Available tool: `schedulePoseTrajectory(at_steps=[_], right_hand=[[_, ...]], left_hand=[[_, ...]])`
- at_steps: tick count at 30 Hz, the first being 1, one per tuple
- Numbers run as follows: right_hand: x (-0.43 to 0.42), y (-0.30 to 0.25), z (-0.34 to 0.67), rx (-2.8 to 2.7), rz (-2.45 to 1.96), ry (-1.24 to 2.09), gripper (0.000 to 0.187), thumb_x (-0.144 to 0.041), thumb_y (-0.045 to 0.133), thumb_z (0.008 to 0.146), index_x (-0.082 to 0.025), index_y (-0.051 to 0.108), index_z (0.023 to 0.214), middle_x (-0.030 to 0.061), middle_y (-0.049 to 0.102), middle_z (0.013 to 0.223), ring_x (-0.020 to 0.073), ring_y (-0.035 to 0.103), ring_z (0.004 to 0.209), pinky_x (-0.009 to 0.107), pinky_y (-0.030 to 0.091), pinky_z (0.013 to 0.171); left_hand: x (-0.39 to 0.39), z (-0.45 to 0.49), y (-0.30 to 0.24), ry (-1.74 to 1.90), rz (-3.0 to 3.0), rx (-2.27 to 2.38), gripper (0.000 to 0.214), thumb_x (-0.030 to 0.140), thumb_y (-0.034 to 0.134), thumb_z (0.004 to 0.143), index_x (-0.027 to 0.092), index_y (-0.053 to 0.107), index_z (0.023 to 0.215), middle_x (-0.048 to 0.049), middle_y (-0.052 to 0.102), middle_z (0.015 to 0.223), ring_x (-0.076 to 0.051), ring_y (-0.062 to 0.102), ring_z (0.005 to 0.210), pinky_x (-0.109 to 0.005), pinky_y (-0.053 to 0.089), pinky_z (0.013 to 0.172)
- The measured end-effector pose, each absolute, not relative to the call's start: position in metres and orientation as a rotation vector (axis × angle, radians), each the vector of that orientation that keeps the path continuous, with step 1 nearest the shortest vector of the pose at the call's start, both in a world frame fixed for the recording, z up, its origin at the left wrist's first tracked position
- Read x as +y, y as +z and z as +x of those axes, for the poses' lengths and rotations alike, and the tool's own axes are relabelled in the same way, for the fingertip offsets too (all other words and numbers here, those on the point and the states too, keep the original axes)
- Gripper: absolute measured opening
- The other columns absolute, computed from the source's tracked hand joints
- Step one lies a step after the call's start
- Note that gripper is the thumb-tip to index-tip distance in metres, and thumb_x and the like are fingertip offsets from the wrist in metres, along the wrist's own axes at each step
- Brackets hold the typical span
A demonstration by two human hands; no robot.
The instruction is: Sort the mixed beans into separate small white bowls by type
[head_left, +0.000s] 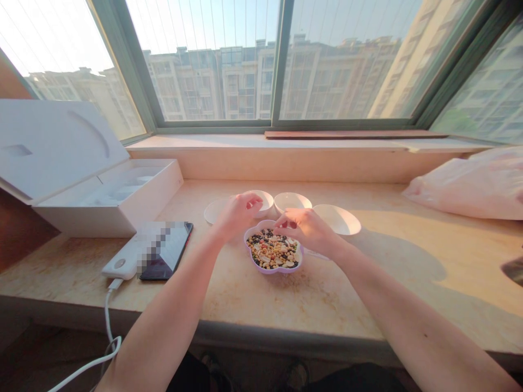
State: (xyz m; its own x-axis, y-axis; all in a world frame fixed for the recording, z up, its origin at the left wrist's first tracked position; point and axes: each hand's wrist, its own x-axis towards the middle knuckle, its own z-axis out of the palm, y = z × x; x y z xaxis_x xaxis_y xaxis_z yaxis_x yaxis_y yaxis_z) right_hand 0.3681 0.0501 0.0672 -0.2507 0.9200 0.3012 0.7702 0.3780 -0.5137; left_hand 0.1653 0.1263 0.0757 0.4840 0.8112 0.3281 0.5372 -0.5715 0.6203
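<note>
The right hand (306,230) hovers over the purple-rimmed dish (273,270) of mixed beans (272,253) on the stone sill (245,305), fingertips bunched at the far edge, and from here you can't tell whether they're pinching anything! The left hand (237,216) is curled just in front of a white bowl (263,200), hiding part of it, its grip also impossible to call. Two more white bowls (291,201) (337,219) sit behind, and a white plate (214,211) is half-covered by that hand.
</note>
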Motion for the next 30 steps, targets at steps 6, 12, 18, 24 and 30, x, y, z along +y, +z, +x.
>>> schedulePoseTrajectory(at_steps=[6,12,18,24,30], right_hand=[[0.053,0.063,0.369,-1.917,-1.347,0.208,0.04,-0.054,0.06,0.09,-0.018,0.074,0.079,0.0031,0.067,0.072,0.0165,0.057,0.066,0.027,0.042,0.062],[0.055,0.06,0.367,-1.92,-1.296,0.184,0.034,-0.05,0.062,0.091,-0.019,0.076,0.09,0.0058,0.073,0.085,0.0192,0.064,0.076,0.028,0.047,0.068],[0.052,0.066,0.367,-1.854,-1.449,0.244,0.044,-0.048,0.069,0.086,-0.019,0.066,0.119,0.0027,0.069,0.082,0.0168,0.06,0.067,0.029,0.047,0.066],[0.042,0.071,0.362,-2.329,-1.439,0.574,0.011,-0.025,0.06,0.086,-0.024,0.071,0.086,0.0031,0.072,0.09,0.0187,0.063,0.075,0.03,0.046,0.063],[0.037,0.07,0.355,-2.495,-1.29,0.611,0.019,-0.012,0.059,0.08,-0.021,0.069,0.067,0.0012,0.072,0.083,0.0155,0.058,0.065,0.03,0.042,0.06]], left_hand=[[0.107,0.186,0.065,0.662,1.79,0.629,0.035,0.037,0.059,0.094,0.015,0.068,0.12,-0.0117,0.075,0.112,-0.016,0.069,0.096,-0.027,0.054,0.08],[0.103,0.195,0.059,0.728,1.513,0.605,0.033,0.029,0.067,0.087,0.011,0.068,0.114,-0.0151,0.074,0.115,-0.018,0.069,0.1,-0.029,0.054,0.084],[0.112,0.195,0.054,0.927,1.693,0.793,0.028,0.021,0.061,0.089,0.014,0.068,0.115,-0.0107,0.076,0.106,-0.017,0.071,0.092,-0.031,0.055,0.084],[0.143,0.18,0.067,1.005,2.189,1.122,0.018,0.016,0.056,0.089,0.017,0.074,0.096,-0.0062,0.076,0.1,-0.017,0.069,0.092,-0.03,0.052,0.088],[0.164,0.182,0.076,0.619,2.56,1.443,0.023,0.017,0.05,0.088,0.019,0.074,0.087,-0.0099,0.074,0.091,-0.023,0.067,0.087,-0.031,0.047,0.077]])
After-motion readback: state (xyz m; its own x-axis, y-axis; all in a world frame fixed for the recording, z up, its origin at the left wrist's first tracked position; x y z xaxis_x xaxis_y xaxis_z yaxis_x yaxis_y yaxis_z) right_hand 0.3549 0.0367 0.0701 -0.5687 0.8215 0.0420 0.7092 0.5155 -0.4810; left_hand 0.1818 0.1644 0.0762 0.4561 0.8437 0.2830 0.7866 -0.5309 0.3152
